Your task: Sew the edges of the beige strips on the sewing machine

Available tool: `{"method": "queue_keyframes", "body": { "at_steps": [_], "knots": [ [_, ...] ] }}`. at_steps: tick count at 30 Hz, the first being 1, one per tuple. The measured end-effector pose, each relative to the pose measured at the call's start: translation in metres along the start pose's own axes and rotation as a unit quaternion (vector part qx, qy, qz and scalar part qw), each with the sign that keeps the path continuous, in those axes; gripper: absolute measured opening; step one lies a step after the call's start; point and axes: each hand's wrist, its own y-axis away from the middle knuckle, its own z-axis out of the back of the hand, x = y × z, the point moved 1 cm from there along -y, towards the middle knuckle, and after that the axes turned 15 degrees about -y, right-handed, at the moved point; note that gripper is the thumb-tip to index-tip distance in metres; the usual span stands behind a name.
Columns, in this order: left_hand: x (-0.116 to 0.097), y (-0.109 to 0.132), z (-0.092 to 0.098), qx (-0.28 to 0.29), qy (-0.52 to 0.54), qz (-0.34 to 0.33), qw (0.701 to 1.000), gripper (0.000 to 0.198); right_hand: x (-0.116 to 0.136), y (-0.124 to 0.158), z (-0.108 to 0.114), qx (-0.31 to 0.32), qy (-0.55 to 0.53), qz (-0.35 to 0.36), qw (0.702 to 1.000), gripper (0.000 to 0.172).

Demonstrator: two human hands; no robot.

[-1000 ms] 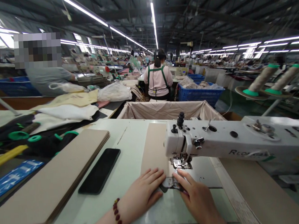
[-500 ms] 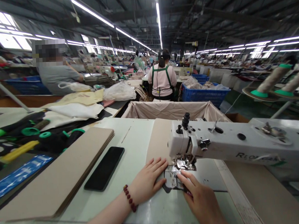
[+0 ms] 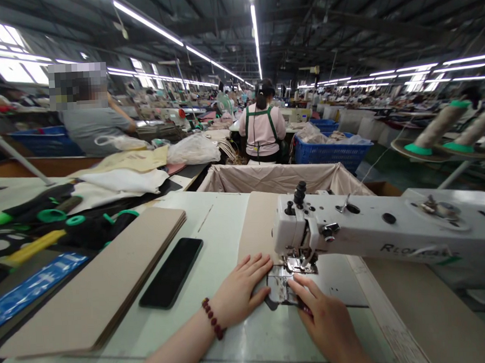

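My left hand (image 3: 248, 287) lies flat with its fingers stretched out, on the near end of a beige panel (image 3: 255, 229) and left of the needle plate. The panel runs away along the left side of the sewing machine head (image 3: 291, 225). My right hand (image 3: 320, 313) is at the metal plate (image 3: 278, 285) in front of the presser foot (image 3: 298, 264), index and middle fingertips reaching onto it. Between its thumb and curled fingers shows a small dark, pinkish thing, mostly hidden, whose kind I cannot make out.
Left of my hands lie a black phone (image 3: 172, 272) and a stack of beige panels (image 3: 97, 281). Thread cones (image 3: 76, 225) and a blue packet (image 3: 37, 290) are farther left. A cloth-lined bin (image 3: 274, 174) stands beyond the table. Two people sit at work ahead.
Both hands stay in almost the same place by the presser foot. The view has shifted very slightly, and the person at the left has moved an arm up.
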Motion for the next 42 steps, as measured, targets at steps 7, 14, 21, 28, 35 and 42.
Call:
{"method": "queue_keyframes", "body": {
  "at_steps": [7,14,21,28,35,42],
  "knots": [
    [0.0,0.0,0.001,-0.007,0.0,0.001,1.0,0.054,-0.003,0.001,-0.003,-0.012,0.004,0.002,1.0,0.067],
    [-0.001,0.0,0.002,-0.014,-0.007,-0.001,1.0,0.054,-0.002,0.001,-0.005,-0.036,-0.001,0.0,0.999,0.063],
    [-0.002,0.003,-0.001,-0.042,-0.026,0.024,0.998,0.069,0.003,0.002,-0.002,-0.052,-0.002,0.003,0.999,0.059],
    [0.002,0.0,0.006,-0.076,-0.061,0.116,0.989,0.037,0.006,0.002,0.0,-0.055,-0.001,-0.001,0.998,0.057],
    [-0.011,0.075,-0.012,-0.072,-0.125,0.208,0.967,0.05,0.007,0.019,0.016,-0.049,-0.03,0.0,0.998,0.049],
    [-0.031,0.122,-0.009,-0.006,-0.066,0.065,0.996,0.062,-0.002,0.083,0.026,-0.109,-0.21,-0.076,0.969,0.028]
  ]
}}
